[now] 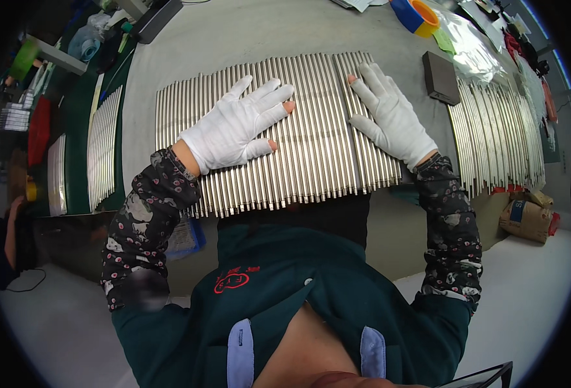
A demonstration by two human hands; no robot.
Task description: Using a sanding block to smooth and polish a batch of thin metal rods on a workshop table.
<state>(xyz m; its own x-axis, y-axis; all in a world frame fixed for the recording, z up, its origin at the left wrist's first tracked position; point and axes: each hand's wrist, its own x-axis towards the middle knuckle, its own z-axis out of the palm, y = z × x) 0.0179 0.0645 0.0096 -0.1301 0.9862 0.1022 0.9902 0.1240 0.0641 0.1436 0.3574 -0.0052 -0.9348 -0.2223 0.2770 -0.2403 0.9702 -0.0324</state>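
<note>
Row of metal rods (311, 129) on the grey bench (233, 32), long axes running away from the person; left hand (233, 126) and right hand (392, 116) both lie flat, fingers spread, atop them, gripping nothing.

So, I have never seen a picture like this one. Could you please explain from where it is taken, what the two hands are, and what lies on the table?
The one picture comes from a wide camera worn on a person's head, looking down, so straight edges look bent. The left hand and right hand, both in white gloves, lie flat and open on a row of metal rods laid side by side on a grey table. Neither hand grips anything. More rods lie further right, beside a dark block and a roll of tape.
</note>
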